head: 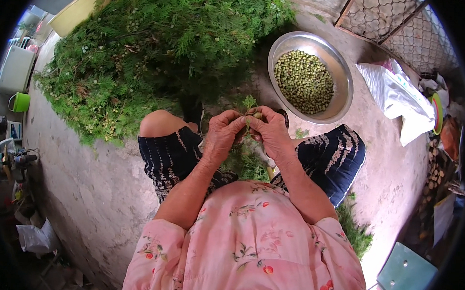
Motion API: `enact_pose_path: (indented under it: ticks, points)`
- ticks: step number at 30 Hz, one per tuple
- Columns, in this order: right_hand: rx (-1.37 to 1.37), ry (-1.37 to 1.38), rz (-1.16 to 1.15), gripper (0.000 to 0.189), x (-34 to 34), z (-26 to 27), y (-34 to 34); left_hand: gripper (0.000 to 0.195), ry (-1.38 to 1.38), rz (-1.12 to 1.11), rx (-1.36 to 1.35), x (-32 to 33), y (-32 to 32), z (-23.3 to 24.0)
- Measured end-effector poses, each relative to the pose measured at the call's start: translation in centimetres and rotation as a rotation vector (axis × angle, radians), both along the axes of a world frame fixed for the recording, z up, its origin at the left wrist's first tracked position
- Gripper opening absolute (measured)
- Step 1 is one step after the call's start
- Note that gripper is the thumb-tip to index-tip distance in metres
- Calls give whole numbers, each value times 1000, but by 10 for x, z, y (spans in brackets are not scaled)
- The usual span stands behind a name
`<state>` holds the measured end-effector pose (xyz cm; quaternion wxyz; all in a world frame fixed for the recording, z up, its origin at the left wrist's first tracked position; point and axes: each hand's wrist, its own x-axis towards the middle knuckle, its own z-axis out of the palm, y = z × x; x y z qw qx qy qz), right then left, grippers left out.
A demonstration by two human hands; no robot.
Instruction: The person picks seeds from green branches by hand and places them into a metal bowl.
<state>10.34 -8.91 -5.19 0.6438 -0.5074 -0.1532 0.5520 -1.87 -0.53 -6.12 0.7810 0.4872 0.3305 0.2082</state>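
Note:
My left hand (223,133) and my right hand (270,132) meet between my knees, their thumbs and fingertips together on a small green conifer sprig (249,103). A round greenish cone (258,115) shows at the fingers of my right hand. Ahead and to the right stands a wide metal basin (348,90), partly filled with small round green cones (303,82). A large heap of green conifer branches (150,56) lies ahead and to the left, with pale cones on some twigs. More loose green sprigs (251,161) lie below my hands.
A white plastic sack (390,89) lies right of the basin, near a metal mesh gate (397,27). A yellow tub (80,10) stands behind the heap. At the left are a green bucket (21,102) and a white sack (37,237). A green stool-like object (406,271) is at lower right.

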Motion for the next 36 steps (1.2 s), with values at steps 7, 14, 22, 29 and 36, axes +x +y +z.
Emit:
enact_pose_path:
  ticks: [7,14,22,29,36]
  points:
    - [-28,321,-6,13,15,-12,-2,15,4,-4,-149,3,-2,-8]
    - [154,295,-441,27,131,-43,-10,14,-57,321,-171,-4,13,-20]
    - [38,-314,-533,38,186,-36,-28,10,-280,499,-459,0,17,-25]
    - [-242,-531,111,49,27,-4,-1,12,-318,481,-429,6,15,-29]
    - [-265,-685,-48,14,33,-18,20,34,-392,402,-344,1,23,-27]
